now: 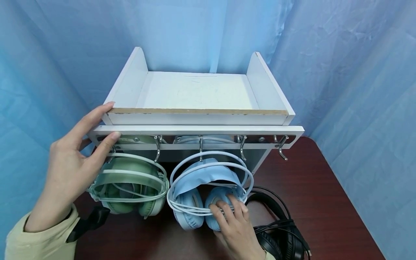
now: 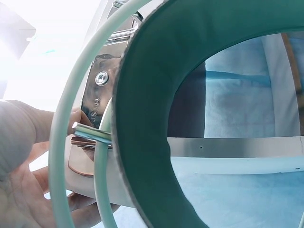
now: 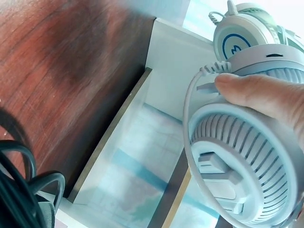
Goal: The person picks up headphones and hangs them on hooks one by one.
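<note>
My left hand (image 1: 69, 162) grips the left end of a white rack (image 1: 198, 119), thumb on the front strip and fingers over the upper edge. Beneath it hang green headphones (image 1: 130, 165) with pale green cable loops; their headband (image 2: 137, 118) fills much of the left wrist view beside a metal hook (image 2: 91, 132). My right hand (image 1: 238, 231) holds one ear cup of light blue headphones (image 1: 208, 175) below the middle hooks. In the right wrist view its thumb lies across the blue ear cup (image 3: 237, 161). Whether the blue headband rests on a hook is hidden.
Black headphones (image 1: 290, 238) with a bundled cable lie on the dark red-brown table (image 1: 328, 195) at the right. Bare metal hooks (image 1: 282, 148) stick out at the rack's right end. Blue curtains (image 1: 208, 32) hang behind and at both sides.
</note>
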Available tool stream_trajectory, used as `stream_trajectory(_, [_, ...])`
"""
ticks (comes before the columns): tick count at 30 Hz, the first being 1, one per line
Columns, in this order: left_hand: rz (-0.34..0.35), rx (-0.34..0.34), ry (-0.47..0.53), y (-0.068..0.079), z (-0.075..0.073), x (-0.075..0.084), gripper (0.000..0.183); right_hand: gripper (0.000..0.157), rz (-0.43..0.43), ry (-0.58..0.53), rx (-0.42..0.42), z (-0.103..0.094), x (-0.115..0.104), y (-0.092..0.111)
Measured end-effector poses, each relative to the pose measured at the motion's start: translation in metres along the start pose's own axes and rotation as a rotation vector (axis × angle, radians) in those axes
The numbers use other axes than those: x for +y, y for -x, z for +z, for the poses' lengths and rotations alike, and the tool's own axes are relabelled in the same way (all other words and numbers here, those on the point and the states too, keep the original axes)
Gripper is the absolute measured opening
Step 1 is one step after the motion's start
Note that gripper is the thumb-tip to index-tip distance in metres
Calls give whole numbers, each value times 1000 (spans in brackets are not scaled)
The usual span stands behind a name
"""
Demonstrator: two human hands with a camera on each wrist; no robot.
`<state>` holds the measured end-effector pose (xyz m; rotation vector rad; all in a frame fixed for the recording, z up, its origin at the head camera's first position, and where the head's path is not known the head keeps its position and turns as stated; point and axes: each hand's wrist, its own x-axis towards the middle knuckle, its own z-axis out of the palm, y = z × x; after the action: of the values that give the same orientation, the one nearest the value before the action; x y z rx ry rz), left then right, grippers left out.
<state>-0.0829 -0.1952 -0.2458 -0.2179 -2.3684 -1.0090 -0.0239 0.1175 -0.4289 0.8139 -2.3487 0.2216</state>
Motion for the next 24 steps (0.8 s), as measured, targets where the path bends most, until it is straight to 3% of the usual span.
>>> stream_trajectory(9, [2, -2, 1, 0, 1, -1, 57, 79, 20, -14, -57, -1, 1, 1])
stream_trajectory(24, [-3, -3, 6, 0, 0, -1, 57, 75, 18, 9, -82, -3, 3, 0])
